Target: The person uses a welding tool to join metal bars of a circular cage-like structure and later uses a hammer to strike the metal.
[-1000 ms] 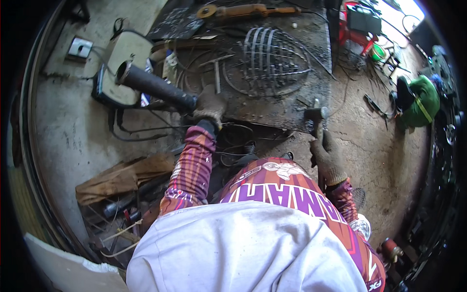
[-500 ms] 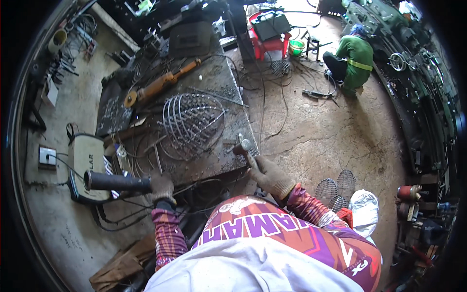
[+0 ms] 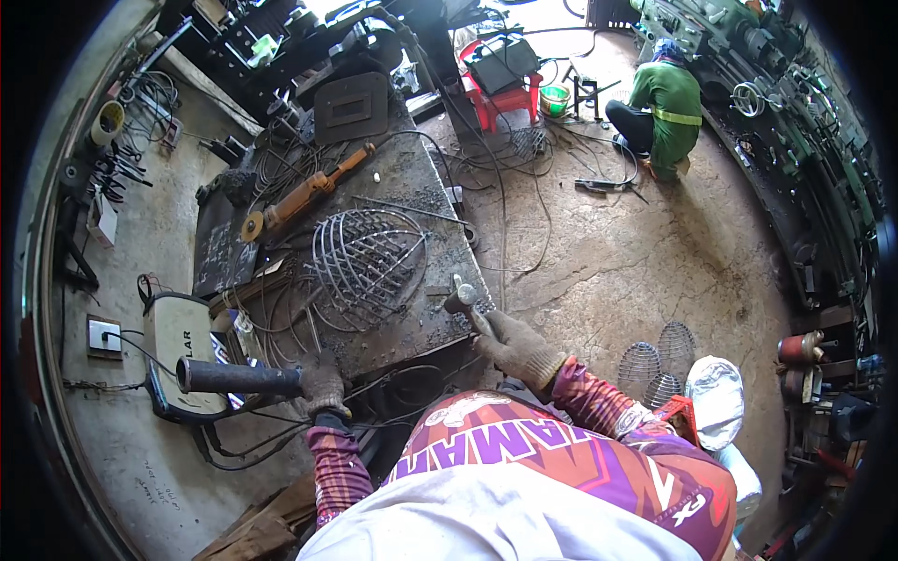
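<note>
My left hand, in a knitted work glove, is closed around the end of a dark pipe that points left past the table's front edge. A thin metal rod rises just beyond that hand; I cannot tell whether the hand touches it. My right hand, gloved too, grips the handle of a hammer, its head over the table's front right corner. Between and beyond both hands, a domed grid of bent metal rods lies on the dark metal table.
An orange angle grinder and a dark plate with a slot lie farther back on the table. A beige machine stands left. Wire grids rest on the right floor. A person in green crouches far right, near cables.
The view has shifted slightly, so the table and floor things sit differently in it. Both hands keep their grips; the hammer head has turned a little more upright.
</note>
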Available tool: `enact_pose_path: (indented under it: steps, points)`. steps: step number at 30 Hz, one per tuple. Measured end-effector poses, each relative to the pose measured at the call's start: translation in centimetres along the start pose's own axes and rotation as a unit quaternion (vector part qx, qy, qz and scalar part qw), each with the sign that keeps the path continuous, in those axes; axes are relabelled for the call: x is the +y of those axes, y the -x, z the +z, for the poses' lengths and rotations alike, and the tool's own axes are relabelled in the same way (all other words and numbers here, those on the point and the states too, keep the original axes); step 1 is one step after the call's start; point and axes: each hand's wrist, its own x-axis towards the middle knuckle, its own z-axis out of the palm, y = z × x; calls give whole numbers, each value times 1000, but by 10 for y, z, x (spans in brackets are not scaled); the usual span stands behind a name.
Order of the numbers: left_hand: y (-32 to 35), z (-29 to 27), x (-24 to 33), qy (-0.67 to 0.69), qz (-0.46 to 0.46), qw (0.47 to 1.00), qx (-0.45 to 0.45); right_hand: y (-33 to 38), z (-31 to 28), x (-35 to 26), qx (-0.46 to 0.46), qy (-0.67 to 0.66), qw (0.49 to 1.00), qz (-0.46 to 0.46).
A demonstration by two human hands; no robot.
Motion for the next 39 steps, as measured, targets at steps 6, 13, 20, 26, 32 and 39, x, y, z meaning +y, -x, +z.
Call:
enact_pose_path:
  steps: [6,13,20,26,32,39]
  points:
    - [-7,2,0,-109,161,972,135,4,6,-10,30,2,999,23]
    - [48,0,47,-114,430,872,204,7,9,-23,38,-8,995,96]
    - [126,29,79,-4,575,813,-94,12,-22,-16,-9,-94,992,85]
    - [156,99,153,21,584,795,-164,-23,-85,79,42,-60,997,25]
    - [180,199,247,-18,556,816,-156,-66,-209,206,3,106,961,256]
    - [171,251,238,-157,471,863,-92,71,-327,460,-77,116,844,518]
